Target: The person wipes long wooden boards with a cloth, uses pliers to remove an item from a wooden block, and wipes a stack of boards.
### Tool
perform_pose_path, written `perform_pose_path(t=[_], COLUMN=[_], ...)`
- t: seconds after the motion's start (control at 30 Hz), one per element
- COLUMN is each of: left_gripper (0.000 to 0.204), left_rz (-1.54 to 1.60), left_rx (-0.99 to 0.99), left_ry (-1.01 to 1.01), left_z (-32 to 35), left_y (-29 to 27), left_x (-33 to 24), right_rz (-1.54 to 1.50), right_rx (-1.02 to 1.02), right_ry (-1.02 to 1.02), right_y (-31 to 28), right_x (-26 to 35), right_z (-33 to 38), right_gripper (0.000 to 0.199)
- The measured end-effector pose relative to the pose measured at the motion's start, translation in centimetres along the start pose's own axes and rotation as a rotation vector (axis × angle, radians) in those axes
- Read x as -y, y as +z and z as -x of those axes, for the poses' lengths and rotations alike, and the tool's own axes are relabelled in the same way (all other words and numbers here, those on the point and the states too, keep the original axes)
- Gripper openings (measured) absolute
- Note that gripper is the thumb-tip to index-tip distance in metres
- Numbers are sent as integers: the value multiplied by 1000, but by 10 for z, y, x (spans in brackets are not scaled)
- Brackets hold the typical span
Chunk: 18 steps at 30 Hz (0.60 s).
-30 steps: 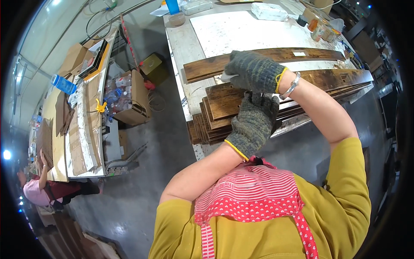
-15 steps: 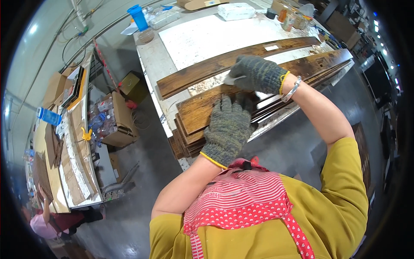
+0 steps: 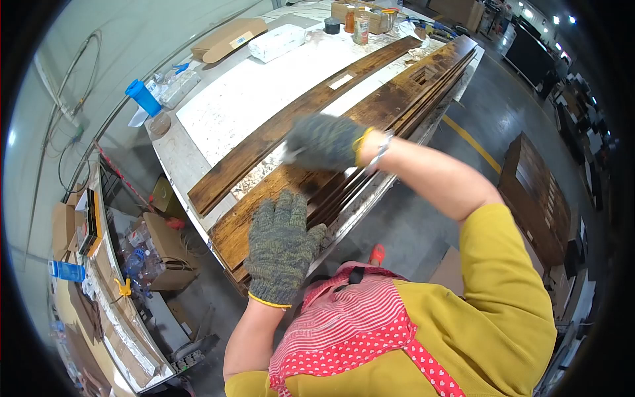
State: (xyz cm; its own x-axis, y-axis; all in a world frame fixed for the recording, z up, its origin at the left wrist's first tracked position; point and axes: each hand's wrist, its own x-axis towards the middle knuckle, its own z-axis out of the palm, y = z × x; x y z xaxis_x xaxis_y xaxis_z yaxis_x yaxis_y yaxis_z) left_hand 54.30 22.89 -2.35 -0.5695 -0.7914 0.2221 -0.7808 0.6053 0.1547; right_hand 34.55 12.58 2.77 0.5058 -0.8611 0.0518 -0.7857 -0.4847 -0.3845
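1. The top board [image 3: 390,99], dark-stained and streaked, lies on a stack of similar boards [image 3: 423,106] along the near side of a table, one end toward the lower left.
2. The gloved left hand [image 3: 278,248] now rests flat over that end, four fingers extended and close together, thumb set apart; a second earlier those fingers were bunched at the board's near edge.
3. The gloved right hand [image 3: 327,142] is curled just beyond, its fingers apparently pinching a pale piece [image 3: 291,155] over the board's far edge. Crisp half a second ago, the glove is now blurred, a sign of quick motion.
4. Together, the changes suggest the left hand is steadying the board while the right works across its surface; contact under the pale piece cannot be made out.
5. Beyond lies a second board [image 3: 304,106], untouched, on a white sheet [image 3: 231,112] atop the table [image 3: 172,149].
6. The view has swung since the earlier frames: the boards run at a steeper slant, and a yellow floor line [image 3: 473,144] shows at right.
7. At the table's far side stand a blue cup [image 3: 143,98], a white block [image 3: 276,43] and a jar [image 3: 361,26].
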Motion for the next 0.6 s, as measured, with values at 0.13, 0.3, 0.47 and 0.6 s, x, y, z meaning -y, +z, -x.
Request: perform_pose_path(t=[0.13,0.3,0.47,0.6], left_gripper=[59,58,58,56], left_rz=[7,7,30,26], left_rx=[64,60,64,53], left_ry=[-22,-29,-44,-49], left_z=[-4,-5,-6,-9], left_y=[-4,-6,-10,-12], left_x=[-8,-7,-8,-13], right_rz=[239,188,119,442], right_rx=[-34,73,28,-49], right_ry=[287,384,161,395], right_y=[-46,-49,-31,-69], right_x=[-66,-49,-62,-153], right_z=[39,19,18,53], right_gripper=[26,26,26,32])
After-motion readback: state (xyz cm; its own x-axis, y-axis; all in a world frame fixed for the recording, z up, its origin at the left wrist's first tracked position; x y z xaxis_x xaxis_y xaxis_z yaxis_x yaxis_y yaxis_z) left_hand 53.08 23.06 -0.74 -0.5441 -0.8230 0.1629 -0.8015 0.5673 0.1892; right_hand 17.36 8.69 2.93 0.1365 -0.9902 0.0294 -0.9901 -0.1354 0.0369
